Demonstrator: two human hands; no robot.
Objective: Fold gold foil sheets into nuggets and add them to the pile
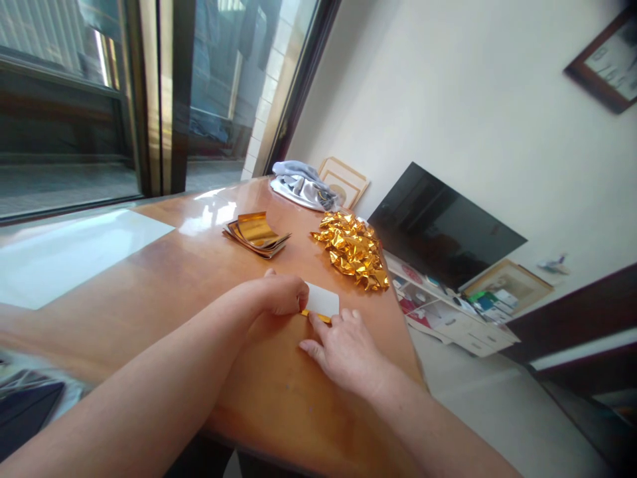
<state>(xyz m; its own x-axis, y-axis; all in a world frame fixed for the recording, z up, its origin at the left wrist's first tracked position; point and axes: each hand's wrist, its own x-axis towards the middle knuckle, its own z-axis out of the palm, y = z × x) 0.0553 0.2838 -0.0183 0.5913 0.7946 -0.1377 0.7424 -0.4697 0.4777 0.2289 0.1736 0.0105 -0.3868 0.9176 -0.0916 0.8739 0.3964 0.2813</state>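
My left hand (281,294) is curled into a loose fist and pinches the near edge of a small sheet of paper (323,300), white on top with a gold strip folded along its near side. My right hand (343,348) lies just in front of it, fingers bent, fingertips pressing the gold fold down onto the wooden table (209,285). Beyond the hands lie a stack of flat gold foil sheets (256,234) and a heap of folded gold foil pieces (354,247).
A bundle of grey and white cloth (302,186) lies at the table's far end by the sliding glass door. To the right, past the table edge, stand a dark television (445,226) and a low white cabinet (448,318). A dark object (24,411) sits at the near left.
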